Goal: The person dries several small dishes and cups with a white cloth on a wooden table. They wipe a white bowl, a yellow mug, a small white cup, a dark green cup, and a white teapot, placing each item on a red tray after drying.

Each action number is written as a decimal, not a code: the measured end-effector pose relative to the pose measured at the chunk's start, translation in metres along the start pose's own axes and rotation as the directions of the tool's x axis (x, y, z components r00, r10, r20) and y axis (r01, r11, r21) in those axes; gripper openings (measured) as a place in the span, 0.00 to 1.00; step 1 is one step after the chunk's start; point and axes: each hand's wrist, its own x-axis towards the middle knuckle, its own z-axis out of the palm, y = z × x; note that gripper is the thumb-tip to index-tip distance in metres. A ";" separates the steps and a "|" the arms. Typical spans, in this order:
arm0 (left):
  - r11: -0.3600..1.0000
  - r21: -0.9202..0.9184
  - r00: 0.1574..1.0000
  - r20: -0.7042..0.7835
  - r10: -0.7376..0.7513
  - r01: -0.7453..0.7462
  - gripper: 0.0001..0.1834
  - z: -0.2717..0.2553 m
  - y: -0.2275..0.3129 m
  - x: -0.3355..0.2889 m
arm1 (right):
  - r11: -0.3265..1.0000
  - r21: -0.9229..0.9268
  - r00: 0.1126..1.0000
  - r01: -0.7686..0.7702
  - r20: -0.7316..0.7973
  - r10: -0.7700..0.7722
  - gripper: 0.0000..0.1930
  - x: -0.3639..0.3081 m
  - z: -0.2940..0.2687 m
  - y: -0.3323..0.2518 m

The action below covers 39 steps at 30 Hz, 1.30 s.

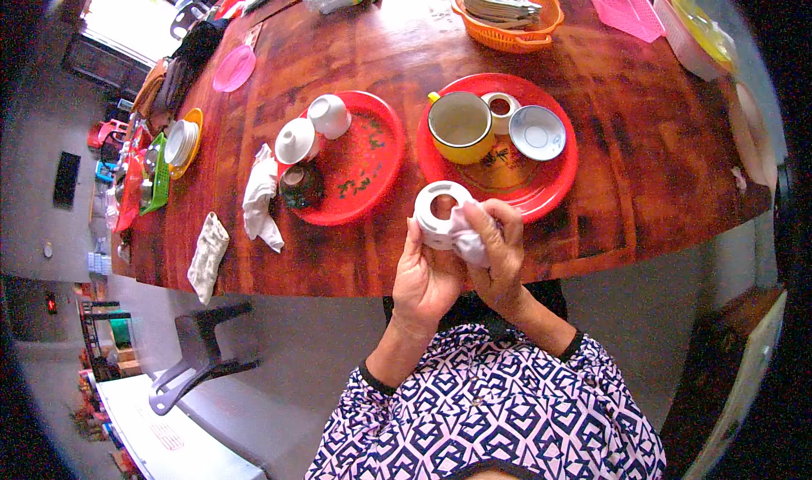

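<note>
My left hand [425, 281] holds up a white ceramic pot-shaped piece [430, 231] with a round opening in its top, just over the table's near edge. A pale cloth [468, 241] is pinched in my right hand [502, 256] and pressed against the side of that piece. Just beyond, a red round tray [554, 194] carries a yellow enamel mug [461, 148], a small white ceramic piece with a hole [499, 123] and a white saucer-like bowl [538, 133]. To its left, a second red tray [382, 159] bears a white lidded cup [296, 142], a white cup [329, 116] and a dark cup [302, 184].
Left of the trays lie two crumpled cloths, one white [262, 199] and one cream [207, 258]. An orange basket [507, 38] of spoons and a pink basket [622, 5] stand at the far side. A dark plastic stool [203, 349] is on the floor at left.
</note>
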 end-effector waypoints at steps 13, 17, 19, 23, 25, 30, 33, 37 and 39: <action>0.996 -0.062 0.991 -0.122 0.058 -0.066 0.23 -0.007 0.013 0.006 | 0.998 -0.055 0.995 0.024 0.098 -0.018 0.33 -0.015 0.004 -0.009; 0.995 0.100 1.000 0.010 0.018 -0.019 0.23 -0.015 0.014 0.000 | 0.993 0.061 0.995 -0.100 0.011 0.100 0.27 0.004 -0.008 -0.011; 0.993 0.113 0.999 0.048 -0.022 0.016 0.24 -0.008 0.009 -0.003 | 0.965 0.139 0.972 -0.221 0.111 0.206 0.21 0.011 -0.018 -0.011; 0.970 0.245 1.000 0.024 -0.010 0.004 0.28 0.001 0.012 -0.005 | 0.835 0.320 0.885 -0.448 0.291 0.363 0.21 0.023 -0.028 -0.009; 0.955 0.295 0.999 0.038 -0.037 0.024 0.29 0.007 0.011 -0.007 | 0.761 0.374 0.838 -0.530 0.370 0.402 0.23 0.030 -0.034 -0.007; 0.793 0.609 0.994 0.081 -0.070 0.006 0.29 0.009 0.015 -0.013 | 0.777 0.398 0.824 -0.488 0.504 0.259 0.20 0.046 -0.044 -0.001; 0.661 0.750 0.994 0.082 -0.070 -0.016 0.27 0.010 0.017 -0.015 | 0.850 0.347 0.821 -0.396 0.549 0.158 0.19 0.054 -0.047 -0.001; 0.511 0.859 0.996 0.010 -0.086 0.036 0.22 0.008 0.015 -0.017 | 0.982 0.180 0.837 -0.064 0.546 -0.046 0.18 0.064 -0.045 -0.014; 0.512 0.858 0.998 -0.002 -0.067 0.036 0.22 0.012 0.011 -0.018 | 0.990 0.134 0.860 0.033 0.500 -0.096 0.17 0.063 -0.039 -0.018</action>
